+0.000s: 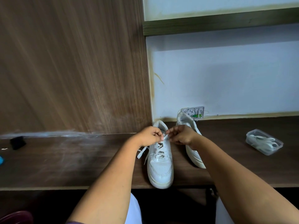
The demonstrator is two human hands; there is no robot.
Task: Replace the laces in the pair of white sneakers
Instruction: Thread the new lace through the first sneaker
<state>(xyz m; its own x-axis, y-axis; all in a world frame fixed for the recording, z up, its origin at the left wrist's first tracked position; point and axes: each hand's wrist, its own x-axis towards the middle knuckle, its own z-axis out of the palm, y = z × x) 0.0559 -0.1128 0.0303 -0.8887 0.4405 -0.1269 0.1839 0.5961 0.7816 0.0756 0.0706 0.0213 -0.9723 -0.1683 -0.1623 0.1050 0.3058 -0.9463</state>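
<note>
Both hands met over the near sneaker [161, 160], which stood on the dark wood tabletop [72, 162] w/ its toe at the front edge, pointing toward the person. Left hand [149, 136] sat at the top eyelets, fingers curled in, pinching the white lace [165, 136] between thumb & forefinger. Right hand [182, 135] was just opposite, fingers also curled, thumb & forefinger pinching the same lace end from the other side. The two hands were nearly touching, w/ a short bit of lace showing between them.

Lace criss-crossed down the shoe's tongue through several eyelet rows. One loose lace end [142, 152] trailed off the shoe's left side onto the tabletop.

Second sneaker [192, 151] stood just beside the first, to the right, heel toward the wall, partly hidden behind the right wrist & forearm. Couldn't tell whether it was laced.

Well apart on the right, a clear plastic container [264, 142] lay on the tabletop w/ white laces [262, 141] bunched inside, no lid on it.

Far left of the tabletop: a small black object [17, 142], & a bit of blue sth [1, 160] at the frame edge. A white wall plate w/ exposed wiring [193, 113] was behind the 2nd sneaker, at the base of the pale wall. A brown wood panel [72, 62] rose on the left.
</note>
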